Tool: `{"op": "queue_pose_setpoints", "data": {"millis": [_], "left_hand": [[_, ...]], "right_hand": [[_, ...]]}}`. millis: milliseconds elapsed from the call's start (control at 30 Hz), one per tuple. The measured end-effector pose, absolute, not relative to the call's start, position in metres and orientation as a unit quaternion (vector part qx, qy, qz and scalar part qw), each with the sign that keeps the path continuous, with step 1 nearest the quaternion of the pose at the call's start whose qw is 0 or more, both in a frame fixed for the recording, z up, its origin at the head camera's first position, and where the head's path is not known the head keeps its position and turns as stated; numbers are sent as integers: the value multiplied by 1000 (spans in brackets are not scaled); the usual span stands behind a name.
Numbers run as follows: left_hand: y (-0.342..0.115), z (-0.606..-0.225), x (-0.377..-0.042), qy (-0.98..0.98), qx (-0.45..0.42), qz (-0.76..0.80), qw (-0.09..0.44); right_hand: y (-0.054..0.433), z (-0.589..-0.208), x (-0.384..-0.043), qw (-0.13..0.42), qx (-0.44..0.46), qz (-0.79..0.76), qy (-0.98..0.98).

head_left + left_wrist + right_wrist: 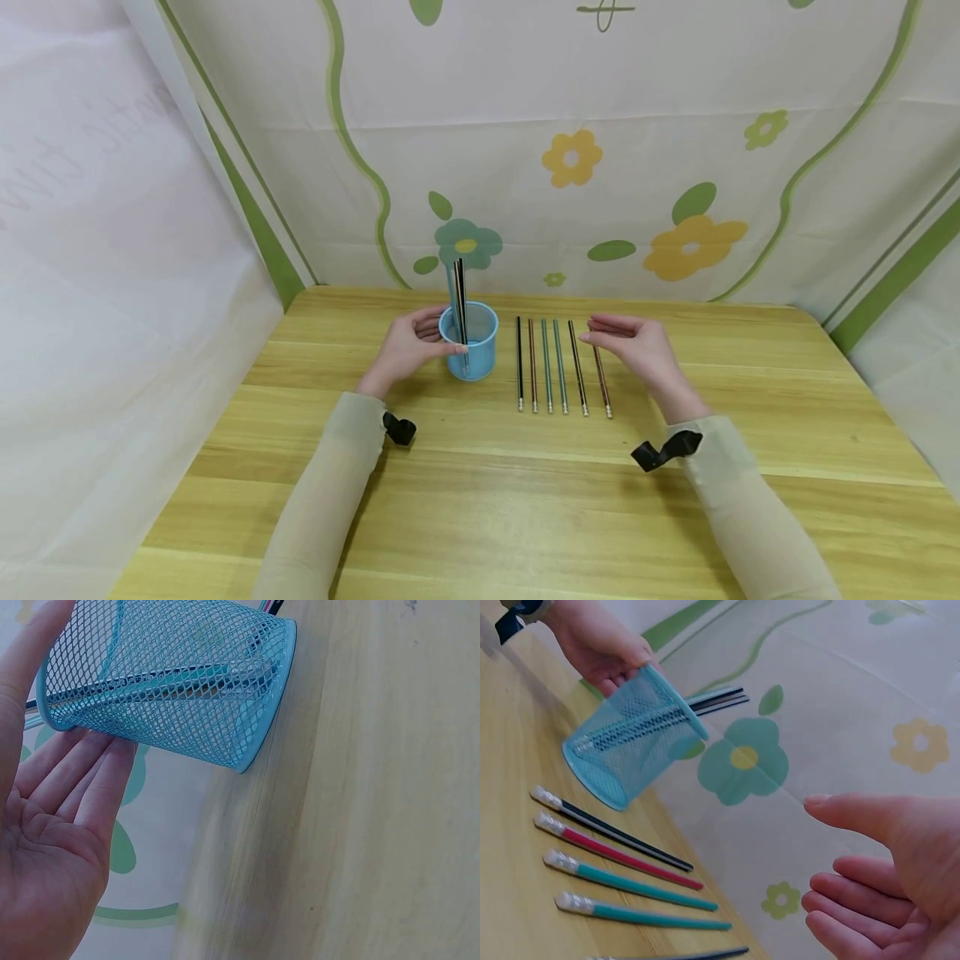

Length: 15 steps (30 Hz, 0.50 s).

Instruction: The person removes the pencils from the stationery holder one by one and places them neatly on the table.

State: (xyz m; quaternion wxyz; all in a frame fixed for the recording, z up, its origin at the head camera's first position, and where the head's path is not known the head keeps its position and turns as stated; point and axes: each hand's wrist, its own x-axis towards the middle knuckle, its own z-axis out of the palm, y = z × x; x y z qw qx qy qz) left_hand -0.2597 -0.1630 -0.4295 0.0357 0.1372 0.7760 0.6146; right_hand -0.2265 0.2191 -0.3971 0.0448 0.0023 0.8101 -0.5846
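A blue mesh pencil cup stands upright on the table with several pencils leaning in it. My left hand rests at the cup's left side, thumb by the near rim and nearly straight fingers behind; in the left wrist view the fingers touch the mesh. To the cup's right, several pencils lie in a row, white erasers toward me: black, red, teal and others. Over the far end of the rightmost, reddish-brown pencil hovers my right hand, thumb apart from the fingers, holding nothing.
Behind the wooden table hangs a pale flower-printed cloth, close to the far edge. More cloth rises along the left side, and another panel stands at right. A black strap mount sits on each wrist.
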Motion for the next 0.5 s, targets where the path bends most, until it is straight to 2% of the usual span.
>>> {"op": "queue_pose_setpoints", "data": {"millis": [500], "left_hand": [[-162,-430,-259,773,141,617,33]], "right_hand": [[161,-398,-229,30,-38,-615,787]]}}
